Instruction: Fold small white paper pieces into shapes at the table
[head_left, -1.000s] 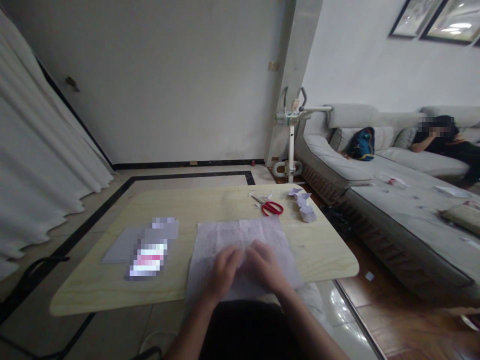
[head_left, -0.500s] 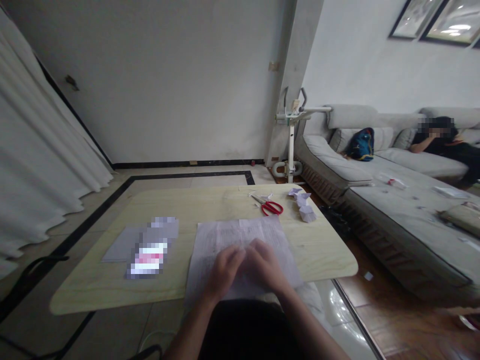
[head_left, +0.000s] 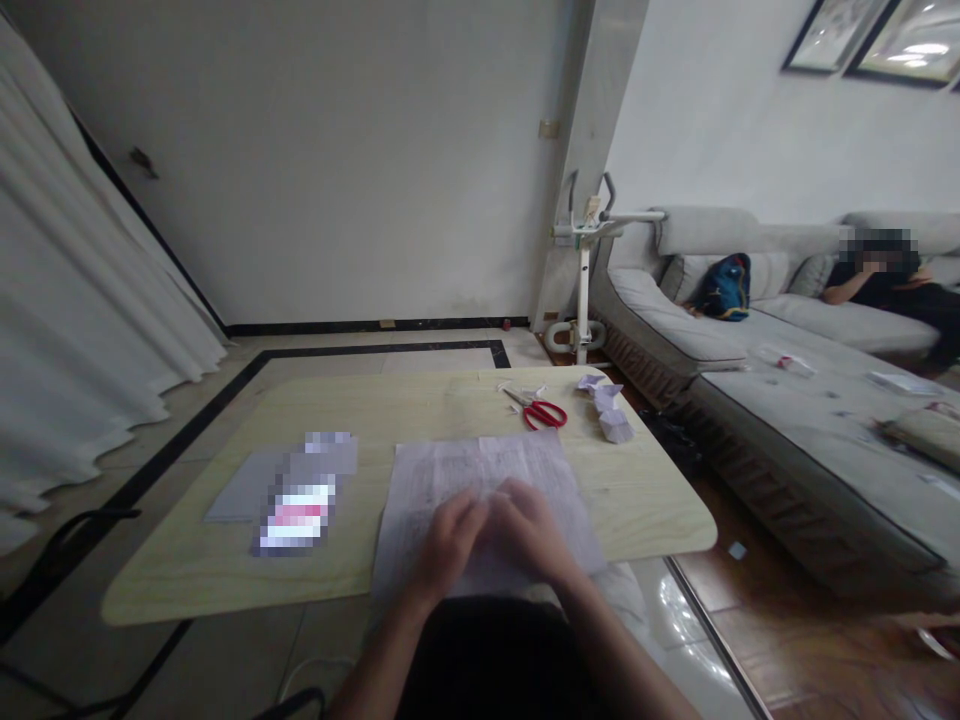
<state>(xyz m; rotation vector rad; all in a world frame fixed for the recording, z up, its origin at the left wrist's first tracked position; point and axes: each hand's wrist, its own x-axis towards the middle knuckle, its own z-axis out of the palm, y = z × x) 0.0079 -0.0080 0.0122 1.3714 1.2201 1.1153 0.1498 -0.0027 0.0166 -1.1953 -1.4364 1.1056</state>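
On the table (head_left: 660, 515), the sheet (head_left: 442, 470) lies right of the papers (head_left: 240, 488), before the scissors (head_left: 545, 413).

Blue bkpk (head_left: 731, 285) & person (head_left: 904, 300) on grey sofa (head_left: 810, 430), white curtain (head_left: 90, 300) at L.

Printed sheet (head_left: 484, 462), too blurred to read, no legible text

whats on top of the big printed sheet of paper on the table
The person's bare left hand and bare right hand are close together over the large, creased, pale printed paper sheet. The part beneath them, and anything small within their grip, is hidden.
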